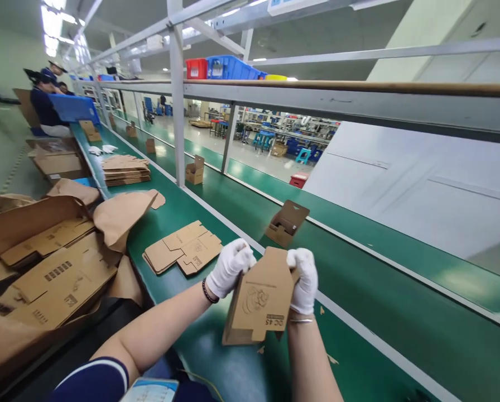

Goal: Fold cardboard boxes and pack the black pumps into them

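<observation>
A small brown cardboard box (259, 301), partly folded, is held upright over the green workbench (178, 212) between both my gloved hands. My left hand (230, 266) grips its upper left edge, fingers curled. My right hand (303, 279) pinches its upper right edge. A short stack of flat box blanks (183, 248) lies just left of my left hand. Further left, brown wrapping paper (120, 215) lies open around more flat blanks (61, 279).
A folded open box (287, 222) sits on the green conveyor belt (359, 268) just beyond my hands, with others (195, 170) further up the line. Another stack of blanks (125, 170) lies ahead. A seated person (44, 103) works at the far left. A metal frame post (177, 111) rises beside the belt.
</observation>
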`<state>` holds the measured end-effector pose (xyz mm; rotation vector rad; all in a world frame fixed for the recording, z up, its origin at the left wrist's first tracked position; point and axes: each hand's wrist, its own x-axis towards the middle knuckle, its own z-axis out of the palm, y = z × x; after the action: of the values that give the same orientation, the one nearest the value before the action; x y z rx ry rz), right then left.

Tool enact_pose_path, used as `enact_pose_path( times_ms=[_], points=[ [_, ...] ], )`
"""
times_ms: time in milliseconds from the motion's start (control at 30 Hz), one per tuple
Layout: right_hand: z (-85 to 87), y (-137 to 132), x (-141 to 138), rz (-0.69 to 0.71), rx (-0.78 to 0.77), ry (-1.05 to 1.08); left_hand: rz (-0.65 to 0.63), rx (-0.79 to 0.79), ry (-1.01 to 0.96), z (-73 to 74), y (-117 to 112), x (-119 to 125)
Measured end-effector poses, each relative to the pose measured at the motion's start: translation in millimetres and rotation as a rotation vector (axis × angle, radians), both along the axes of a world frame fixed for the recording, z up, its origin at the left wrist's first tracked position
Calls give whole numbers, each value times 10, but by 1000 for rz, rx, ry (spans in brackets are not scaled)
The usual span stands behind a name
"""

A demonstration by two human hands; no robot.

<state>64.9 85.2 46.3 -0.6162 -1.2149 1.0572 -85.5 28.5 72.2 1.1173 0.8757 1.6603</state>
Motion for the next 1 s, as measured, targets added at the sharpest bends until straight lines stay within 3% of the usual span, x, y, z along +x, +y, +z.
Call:
enact_pose_path(
  times_ms=[100,167,333,467,600,667,733,833,1000],
  points=[
    [-40,-146,-24,64,-74,80,163,-11,138,-19,-4,-49],
    [-24,-245,-37,136,-89,17,214,31,210,-19,17,-110],
    [73,-412,30,177,23,-331,153,173,111,47,42,-176],
    [109,-431,93,266,32,-430,158,231,67,140,34,-153],
    [164,-391,128,102,21,-434,-146,29,194,90,-98,-97],
    [199,-379,131,53,44,-457,-213,-73,176,3,-180,-59],
    [218,-387,123,44,67,-517,-74,-81,220,-77,-231,-35],
    [201,-436,100,-19,127,-579,161,57,382,-109,-238,-53],
    [155,-524,103,-190,236,-649,120,190,596,-29,-201,-153]
  ],
)
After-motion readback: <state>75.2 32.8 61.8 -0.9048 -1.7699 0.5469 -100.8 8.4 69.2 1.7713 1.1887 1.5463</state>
